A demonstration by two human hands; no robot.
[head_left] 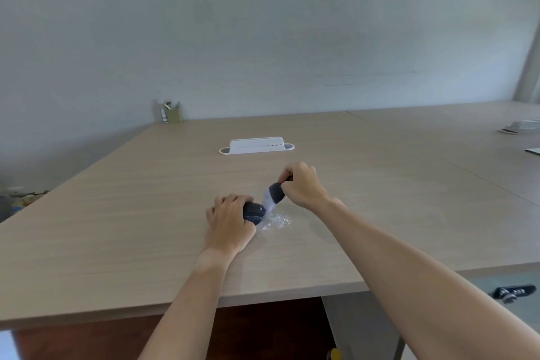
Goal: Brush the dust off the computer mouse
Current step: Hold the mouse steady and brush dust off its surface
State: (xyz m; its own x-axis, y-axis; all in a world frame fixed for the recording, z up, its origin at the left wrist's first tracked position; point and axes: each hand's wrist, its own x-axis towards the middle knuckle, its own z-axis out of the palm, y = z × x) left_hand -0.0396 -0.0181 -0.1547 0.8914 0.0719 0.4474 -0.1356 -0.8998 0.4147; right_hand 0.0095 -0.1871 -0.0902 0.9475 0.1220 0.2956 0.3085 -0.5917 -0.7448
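Note:
A dark grey computer mouse [253,213] lies on the wooden table [146,213], near its middle. My left hand [228,222] covers the mouse's left side and grips it. My right hand [302,185] holds a small brush [274,194] with a dark grey collar and white bristles. The bristles point down and left and touch the mouse's right side. White dust [279,221] lies scattered on the table just right of the mouse. Most of the brush handle is hidden in my right fist.
A white cable-slot cover [256,146] sits on the table behind my hands. A green pen holder [171,112] stands at the back left corner by the wall. Another white cover [521,126] is at the far right. The table's front edge [204,305] runs below my forearms.

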